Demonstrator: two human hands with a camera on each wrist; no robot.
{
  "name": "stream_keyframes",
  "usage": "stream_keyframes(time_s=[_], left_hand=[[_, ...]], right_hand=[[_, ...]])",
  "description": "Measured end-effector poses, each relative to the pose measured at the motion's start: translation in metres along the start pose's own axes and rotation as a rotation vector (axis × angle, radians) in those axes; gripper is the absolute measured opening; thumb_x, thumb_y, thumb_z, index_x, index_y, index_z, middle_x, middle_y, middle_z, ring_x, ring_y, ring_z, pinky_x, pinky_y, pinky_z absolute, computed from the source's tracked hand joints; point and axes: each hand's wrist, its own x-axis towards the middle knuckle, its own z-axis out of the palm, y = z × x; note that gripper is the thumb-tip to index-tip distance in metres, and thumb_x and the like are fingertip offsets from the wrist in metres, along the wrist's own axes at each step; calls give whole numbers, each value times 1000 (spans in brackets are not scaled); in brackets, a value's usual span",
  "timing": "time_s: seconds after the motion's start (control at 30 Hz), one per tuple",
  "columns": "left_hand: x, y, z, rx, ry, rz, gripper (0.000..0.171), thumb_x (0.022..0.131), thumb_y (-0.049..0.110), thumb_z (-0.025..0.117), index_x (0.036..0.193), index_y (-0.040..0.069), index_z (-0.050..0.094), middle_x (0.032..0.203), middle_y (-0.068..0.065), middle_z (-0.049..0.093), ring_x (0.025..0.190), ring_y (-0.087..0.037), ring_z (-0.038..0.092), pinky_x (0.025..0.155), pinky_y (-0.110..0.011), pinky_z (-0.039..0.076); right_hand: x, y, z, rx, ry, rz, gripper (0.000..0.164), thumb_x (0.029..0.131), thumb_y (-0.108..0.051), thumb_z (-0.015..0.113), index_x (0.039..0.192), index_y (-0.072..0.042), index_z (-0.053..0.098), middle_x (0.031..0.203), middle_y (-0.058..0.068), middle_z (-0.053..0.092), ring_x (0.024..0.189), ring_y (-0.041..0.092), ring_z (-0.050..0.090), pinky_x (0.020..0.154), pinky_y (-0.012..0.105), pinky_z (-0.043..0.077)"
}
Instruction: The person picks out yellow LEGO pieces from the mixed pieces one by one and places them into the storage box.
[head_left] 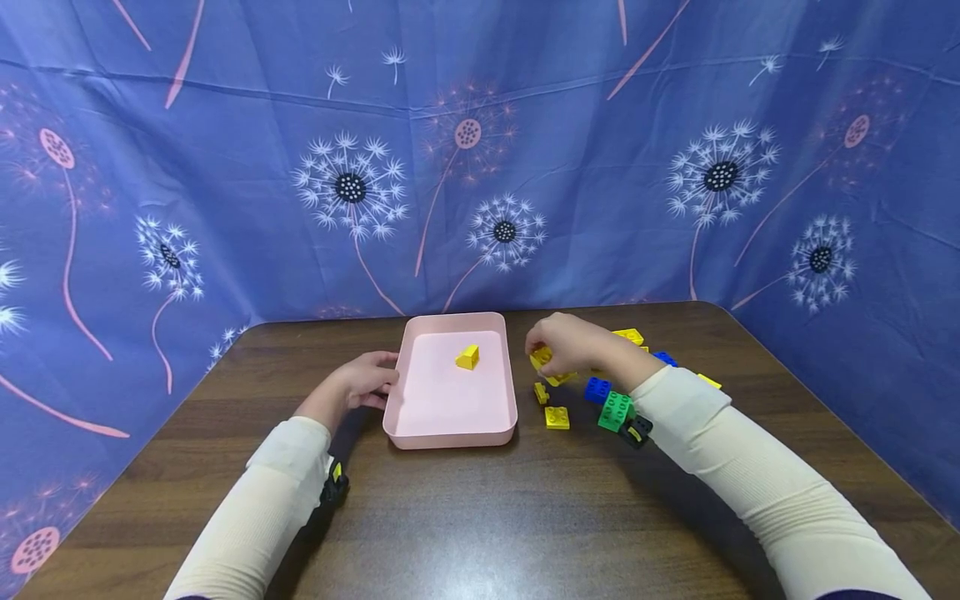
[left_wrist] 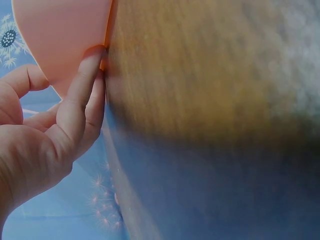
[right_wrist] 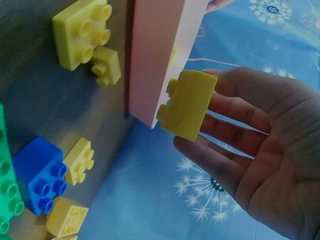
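Note:
My left hand [head_left: 367,379] rests against the left side of a shallow pink tray [head_left: 450,440]. In the left wrist view its fingers [left_wrist: 75,107] touch the tray's outer wall and lower edge. Inside the tray lies one yellow sloped block [head_left: 467,357]. To the tray's right, my right hand [head_left: 570,343] pinches a yellow toy brick [right_wrist: 189,106] between thumb and fingertips, its studs facing the tray in the right wrist view. Close by on the table lie a flat square yellow brick [head_left: 557,417] and a small narrow yellow brick [head_left: 541,393].
A blue brick [head_left: 597,390] and a green brick [head_left: 616,410] lie near my right wrist. Beyond the forearm are more yellow bricks [head_left: 628,336] and another blue one [head_left: 664,358]. The brown wooden table [head_left: 465,517] ends at a blue dandelion-print cloth [head_left: 585,167].

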Motion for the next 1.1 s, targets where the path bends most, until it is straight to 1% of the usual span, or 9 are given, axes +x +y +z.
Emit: stream_keyframes(time_s=[0.13,0.33,0.53,0.8,0.97,1.1], left_hand=[[0,0,0,-1,4,-2,70,83,-2,44,150,-4,22,88,-11,55,71,-15,57,68,-39,57],[0,0,1,1,11,-3,70,83,-2,44,149,-4,23,85,-10,54,69,-14,56,65,-37,57],[-1,1,1,5,14,-6,69,84,-2,44,150,-3,22,86,-10,54,70,-15,56,65,-37,57],[-1,2,1,7,16,-8,69,85,-2,44,150,-3,21,86,-10,53,69,-14,55,66,-37,57],[-1,2,1,9,19,-10,69,85,-2,44,150,-3,22,84,-9,52,68,-14,54,65,-37,57],[-1,2,2,11,16,-8,69,84,-1,44,150,-3,22,88,-11,55,72,-15,57,67,-38,57]], right_hand=[[4,-3,-2,7,15,-33,26,75,-11,78,99,-4,72,94,7,70,87,24,63,82,38,54],[11,-10,-3,7,11,-33,25,75,-13,79,98,-5,73,90,4,69,79,19,59,77,34,55],[19,-21,-6,23,13,-40,26,76,-13,79,99,-4,73,87,4,68,75,17,57,75,31,55],[33,-34,-8,13,-8,-42,26,77,-13,78,101,-4,72,93,4,68,82,18,58,82,33,54],[44,-41,-5,-1,-6,-72,24,77,-12,77,99,-3,73,94,6,69,83,18,58,81,32,52],[53,-47,-1,3,-15,-84,24,77,-11,76,99,-1,73,95,8,69,83,18,57,78,30,52]])
